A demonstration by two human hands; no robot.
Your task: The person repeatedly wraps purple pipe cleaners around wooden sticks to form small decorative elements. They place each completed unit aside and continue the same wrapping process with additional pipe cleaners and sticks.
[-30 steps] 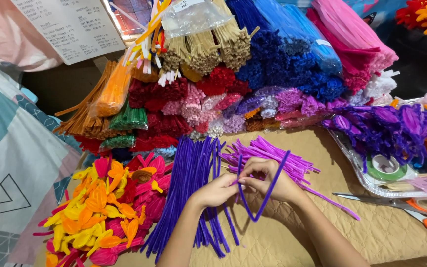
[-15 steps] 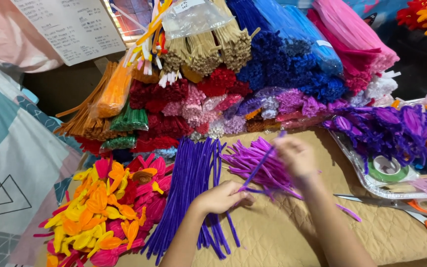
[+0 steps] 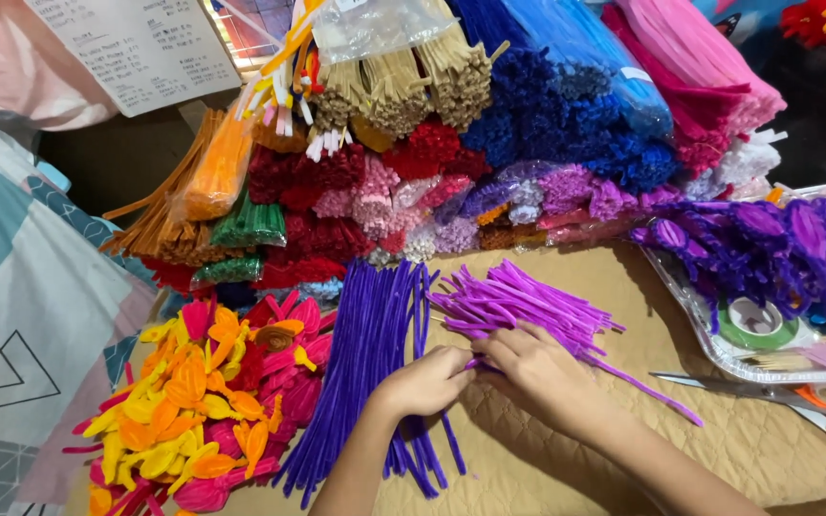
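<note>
My left hand (image 3: 424,382) rests on the lower part of a long bundle of dark violet pipe cleaners (image 3: 365,354), fingers curled and pinching toward my right hand. My right hand (image 3: 534,368) lies palm down at the near end of a pile of short light purple pipe cleaners (image 3: 528,306), its fingertips pinching a light purple stem beside my left hand's fingers. The two hands touch at the fingertips on the quilted tan mat (image 3: 566,459).
Finished yellow, orange and pink pipe-cleaner flowers (image 3: 212,401) lie at the left. Stacked bundles of many colours (image 3: 451,143) fill the back. A clear tray (image 3: 719,349) at the right holds purple flowers and green tape (image 3: 755,325). Orange-handled scissors (image 3: 815,406) lie at the right.
My right hand dropped the bent violet stem, reached out to the light purple pile, and has come back down beside my left hand, pinching a light purple stem.
</note>
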